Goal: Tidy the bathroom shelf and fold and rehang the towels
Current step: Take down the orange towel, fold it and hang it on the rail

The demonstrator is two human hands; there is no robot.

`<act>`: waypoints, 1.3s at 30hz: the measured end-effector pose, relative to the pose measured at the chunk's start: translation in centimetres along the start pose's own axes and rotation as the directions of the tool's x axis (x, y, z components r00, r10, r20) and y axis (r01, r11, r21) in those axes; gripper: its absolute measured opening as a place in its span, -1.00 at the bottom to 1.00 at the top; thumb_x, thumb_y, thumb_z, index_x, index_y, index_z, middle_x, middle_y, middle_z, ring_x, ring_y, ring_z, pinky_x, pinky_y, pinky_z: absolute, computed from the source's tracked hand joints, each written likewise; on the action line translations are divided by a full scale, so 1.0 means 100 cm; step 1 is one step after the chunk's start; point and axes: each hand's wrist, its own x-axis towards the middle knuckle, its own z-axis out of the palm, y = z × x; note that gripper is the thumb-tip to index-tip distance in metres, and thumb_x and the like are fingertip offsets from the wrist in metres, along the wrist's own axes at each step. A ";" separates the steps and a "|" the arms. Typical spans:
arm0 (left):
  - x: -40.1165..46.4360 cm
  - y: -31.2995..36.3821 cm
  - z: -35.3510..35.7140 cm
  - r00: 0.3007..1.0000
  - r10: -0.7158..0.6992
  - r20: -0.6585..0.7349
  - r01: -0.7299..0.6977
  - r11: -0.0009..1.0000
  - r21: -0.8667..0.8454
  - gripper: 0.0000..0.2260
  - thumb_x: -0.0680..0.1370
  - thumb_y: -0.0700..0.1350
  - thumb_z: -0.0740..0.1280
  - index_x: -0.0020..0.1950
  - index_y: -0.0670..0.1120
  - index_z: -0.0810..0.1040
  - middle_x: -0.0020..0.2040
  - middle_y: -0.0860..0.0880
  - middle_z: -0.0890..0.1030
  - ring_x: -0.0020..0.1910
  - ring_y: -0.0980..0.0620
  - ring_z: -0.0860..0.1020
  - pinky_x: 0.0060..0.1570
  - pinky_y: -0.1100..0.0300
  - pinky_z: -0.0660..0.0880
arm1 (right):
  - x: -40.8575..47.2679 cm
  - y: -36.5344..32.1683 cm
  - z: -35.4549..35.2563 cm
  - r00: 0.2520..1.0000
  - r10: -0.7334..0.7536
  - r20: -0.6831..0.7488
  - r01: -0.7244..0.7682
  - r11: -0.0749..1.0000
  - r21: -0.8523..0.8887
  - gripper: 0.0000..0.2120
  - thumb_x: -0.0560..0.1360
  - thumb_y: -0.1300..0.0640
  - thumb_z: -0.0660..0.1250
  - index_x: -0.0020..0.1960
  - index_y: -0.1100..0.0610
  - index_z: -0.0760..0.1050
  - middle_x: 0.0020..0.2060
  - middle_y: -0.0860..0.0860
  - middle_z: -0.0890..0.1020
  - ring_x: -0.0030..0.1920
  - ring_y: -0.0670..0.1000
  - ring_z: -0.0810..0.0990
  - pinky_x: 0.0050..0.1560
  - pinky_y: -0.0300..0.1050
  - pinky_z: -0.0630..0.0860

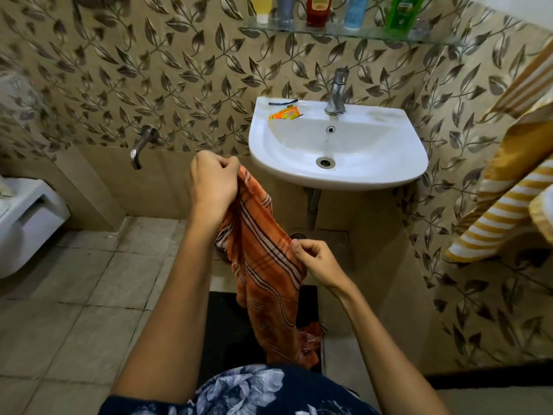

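An orange striped towel (266,265) hangs in front of me, below the sink's left side. My left hand (212,181) grips its top edge at sink height. My right hand (314,259) pinches the towel's right edge lower down. The cloth's bottom end droops toward the dark mat. A yellow-and-white striped towel (505,187) hangs on the right wall. High on the back wall is a glass shelf (371,34) carrying several bottles: a yellow one (262,7), a red one (318,10), a blue one (356,10) and a green one (402,12).
A white sink (389,151) with a metal tap (336,91) is straight ahead; an orange wrapper (284,113) lies on its rim. A wall spout (140,148) sticks out at left. A white toilet (24,223) is at far left. A dark mat (227,324) lies on the tiled floor.
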 end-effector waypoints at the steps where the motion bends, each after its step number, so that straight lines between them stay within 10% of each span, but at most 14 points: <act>1: 0.003 -0.005 0.002 0.999 -0.033 -0.008 0.033 0.999 0.024 -0.66 0.53 -0.09 0.26 -0.41 -0.20 0.48 -0.27 -0.17 0.58 -0.15 -0.25 0.56 -0.03 -0.03 0.48 | 0.002 -0.003 0.000 1.000 0.005 -0.011 -0.005 1.000 0.006 -0.64 0.52 -0.06 0.22 -0.25 0.18 0.57 -0.42 -0.12 0.62 -0.38 -0.21 0.58 -0.36 -0.38 0.46; 5: 0.006 -0.019 0.005 0.985 -0.160 0.062 0.151 0.980 0.133 -0.56 0.47 0.12 0.35 0.05 -0.27 0.59 0.13 -0.24 0.59 0.17 -0.19 0.53 0.15 -0.03 0.46 | 0.009 -0.019 0.003 0.997 -0.070 -0.028 0.069 0.997 -0.037 -0.66 0.61 0.13 0.15 -0.27 0.20 0.51 -0.39 -0.06 0.54 -0.33 -0.15 0.52 -0.29 -0.28 0.43; 12: -0.011 -0.006 0.008 0.973 -0.023 0.228 -0.011 0.989 0.148 -0.64 0.27 0.02 0.56 -0.08 -0.17 0.62 -0.02 -0.15 0.64 0.03 -0.08 0.59 0.02 0.03 0.53 | 0.017 -0.054 0.001 0.982 -0.171 0.078 0.179 0.978 -0.104 -0.59 0.61 0.07 0.15 -0.29 0.34 0.35 -0.38 0.09 0.29 -0.34 0.04 0.22 -0.34 -0.17 0.14; 18: -0.017 0.004 0.001 0.679 0.058 0.732 -0.237 0.961 0.143 -0.84 0.40 -0.02 0.46 -0.13 -0.09 0.69 -0.23 0.01 0.65 -0.24 0.17 0.54 -0.29 0.31 0.40 | 0.024 -0.086 -0.005 0.968 -0.233 0.088 0.242 0.963 -0.117 -0.69 0.60 0.16 0.15 -0.25 0.24 0.50 -0.39 0.05 0.42 -0.35 -0.07 0.34 -0.35 -0.32 0.23; 28: -0.007 0.005 -0.009 0.854 0.193 0.484 -0.299 0.942 0.152 -0.93 0.41 -0.07 0.46 -0.15 -0.04 0.69 -0.20 0.02 0.62 -0.12 0.05 0.55 -0.07 0.14 0.46 | 0.011 -0.037 -0.008 0.993 -0.066 0.101 0.075 0.993 -0.091 -0.38 0.49 -0.21 0.19 -0.12 0.43 0.43 -0.29 0.11 0.43 -0.27 0.05 0.39 -0.28 -0.02 0.28; 39: 0.013 -0.028 -0.011 0.977 -0.095 0.192 0.059 0.981 0.185 -0.88 0.34 -0.12 0.53 -0.22 -0.11 0.65 -0.18 -0.06 0.62 -0.07 -0.02 0.58 -0.14 0.16 0.41 | 0.006 -0.025 -0.012 0.999 -0.015 -0.030 0.013 0.998 -0.069 -0.71 0.61 0.08 0.17 -0.20 0.10 0.58 -0.27 -0.04 0.62 -0.19 -0.04 0.60 -0.12 -0.09 0.50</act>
